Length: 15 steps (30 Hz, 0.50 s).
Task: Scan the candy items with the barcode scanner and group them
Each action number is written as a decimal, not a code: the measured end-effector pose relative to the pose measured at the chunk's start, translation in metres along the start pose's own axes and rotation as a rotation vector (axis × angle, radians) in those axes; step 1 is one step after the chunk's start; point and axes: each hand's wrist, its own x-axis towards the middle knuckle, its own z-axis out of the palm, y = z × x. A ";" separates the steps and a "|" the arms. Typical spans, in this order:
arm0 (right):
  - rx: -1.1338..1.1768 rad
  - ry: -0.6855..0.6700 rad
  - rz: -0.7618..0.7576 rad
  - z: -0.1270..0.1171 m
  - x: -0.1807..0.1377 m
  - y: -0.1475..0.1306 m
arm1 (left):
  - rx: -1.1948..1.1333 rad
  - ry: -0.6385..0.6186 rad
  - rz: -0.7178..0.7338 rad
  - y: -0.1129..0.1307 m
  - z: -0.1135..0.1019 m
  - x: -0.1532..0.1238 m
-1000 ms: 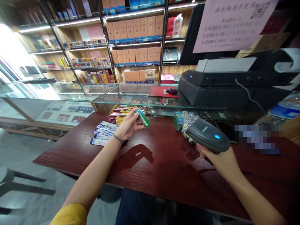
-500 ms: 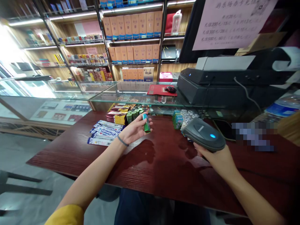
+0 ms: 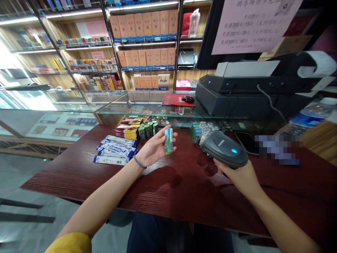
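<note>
Showing its barcode (image 3: pixel 171 144) toward the near side, a slim green-and-blue candy tube (image 3: pixel 167 138) is grasped by the left hand (image 3: pixel 154 147), held between thumb and fingers over the middle of the dark wooden desk (image 3: pixel 195 200). Its long axis is seen close to upright; how far it is tipped toward the near side cannot be judged well from this angle. By the right hand (image 3: pixel 235 172), a dark handheld barcode scanner (image 3: pixel 223 149) is gripped, with the fingers wrapped under its head and the handle mostly covered. The scanner is lit by one blue light (image 3: pixel 234 151), and its nose is turned left, toward the tube, so that the tube lies to the left of the nose, across the tube's long axis, with open space between the two. The tube is touched by the left hand only, while the right hand is placed well apart from it. Beyond the left wrist, green cylindrical tubs (image 3: pixel 147 130) are grouped beside stacked red and yellow sachets (image 3: pixel 129 128), and blue-and-white packets (image 3: pixel 114 151) are spread nearer, to the left. Beyond the scanner's nose, small clear-capped bottles (image 3: pixel 206 128) are clustered next to green-and-blue packs (image 3: pixel 195 133).
</note>
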 end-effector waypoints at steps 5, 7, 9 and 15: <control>0.012 -0.008 0.021 -0.001 0.000 -0.004 | 0.008 0.031 -0.024 -0.001 0.001 0.002; 0.016 0.000 0.031 0.000 0.000 -0.005 | 0.022 0.054 -0.062 0.002 -0.001 0.004; 0.021 0.012 0.032 0.001 -0.001 -0.005 | 0.071 0.068 -0.146 0.006 -0.006 0.008; -0.029 -0.053 -0.015 0.002 -0.005 -0.010 | 0.332 0.053 -0.382 0.021 -0.027 0.032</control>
